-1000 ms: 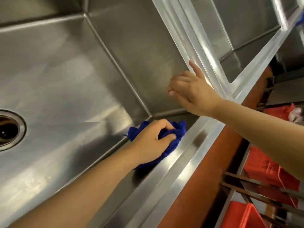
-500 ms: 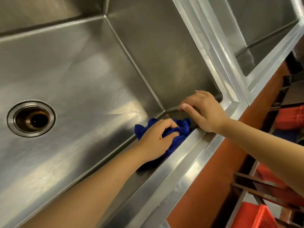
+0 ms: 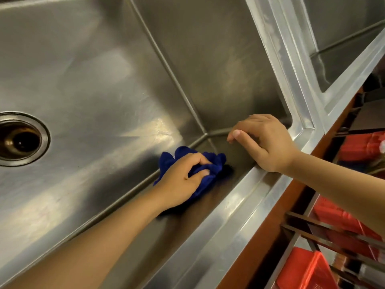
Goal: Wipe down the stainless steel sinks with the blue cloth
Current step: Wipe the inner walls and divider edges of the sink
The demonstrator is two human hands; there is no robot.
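Red crates (image 3: pixel 308 274) sit on a dark metal rack (image 3: pixel 325 230) down below, orange-brown floor (image 3: pixel 260 243) underneath, warm light overall.

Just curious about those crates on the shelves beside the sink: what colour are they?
Red, seen in the head view: the crates sit on metal shelves.

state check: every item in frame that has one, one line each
blue cloth: bunched, pressed on the near wall of the sink by the corner
left hand: fingers shut on the blue cloth
right hand: empty, heel on the sink rim, fingers curled loosely over the basin
drain: open, no plug
second sink: nothing visible inside
red crates: on the rack below
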